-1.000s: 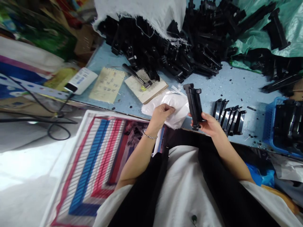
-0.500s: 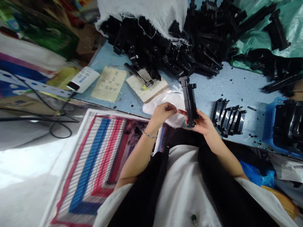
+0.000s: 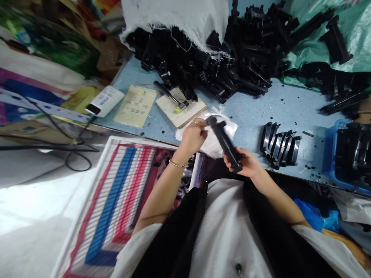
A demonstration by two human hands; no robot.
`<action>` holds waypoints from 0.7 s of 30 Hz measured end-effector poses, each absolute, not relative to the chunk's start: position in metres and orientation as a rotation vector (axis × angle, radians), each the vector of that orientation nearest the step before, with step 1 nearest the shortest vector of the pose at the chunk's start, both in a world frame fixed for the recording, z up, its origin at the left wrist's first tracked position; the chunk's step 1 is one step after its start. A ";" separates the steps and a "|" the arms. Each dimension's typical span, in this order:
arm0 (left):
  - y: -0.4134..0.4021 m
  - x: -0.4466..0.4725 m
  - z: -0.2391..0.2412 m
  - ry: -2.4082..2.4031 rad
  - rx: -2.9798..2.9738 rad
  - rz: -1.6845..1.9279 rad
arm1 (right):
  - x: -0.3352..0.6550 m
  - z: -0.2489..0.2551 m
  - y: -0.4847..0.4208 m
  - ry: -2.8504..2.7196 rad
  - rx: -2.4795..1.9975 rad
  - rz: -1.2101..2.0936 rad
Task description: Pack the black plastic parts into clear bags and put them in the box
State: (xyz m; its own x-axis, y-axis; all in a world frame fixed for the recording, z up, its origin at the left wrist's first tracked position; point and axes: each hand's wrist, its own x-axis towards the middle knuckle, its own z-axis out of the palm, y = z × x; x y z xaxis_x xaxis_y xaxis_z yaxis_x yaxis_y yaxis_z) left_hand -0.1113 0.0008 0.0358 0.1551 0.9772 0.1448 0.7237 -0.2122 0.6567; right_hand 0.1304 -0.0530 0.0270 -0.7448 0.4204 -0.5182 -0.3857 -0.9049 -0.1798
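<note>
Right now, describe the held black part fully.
The black part looks like plastic or painted metal: long, narrow, with a blocky far end and a small side projection. It slants over the white bag, its near end held by the right hand; whether the left hand touches its far end is unclear.

On my head view, the right grip (image 3: 246,163) holds a black part (image 3: 225,143); the left grip (image 3: 193,136) perhaps touches its far end.
</note>
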 end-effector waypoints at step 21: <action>-0.075 -0.079 0.026 1.243 2.393 0.869 | 0.115 0.013 -0.047 -0.634 -1.239 2.092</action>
State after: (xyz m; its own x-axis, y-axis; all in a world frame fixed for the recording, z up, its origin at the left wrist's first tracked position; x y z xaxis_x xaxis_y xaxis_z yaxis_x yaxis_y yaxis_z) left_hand -0.0791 -0.0747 0.0260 0.4404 0.8168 0.3727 0.6303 -0.5769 0.5195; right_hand 0.1149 -0.0468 0.0134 -0.3687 0.7147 -0.5944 -0.2648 -0.6937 -0.6698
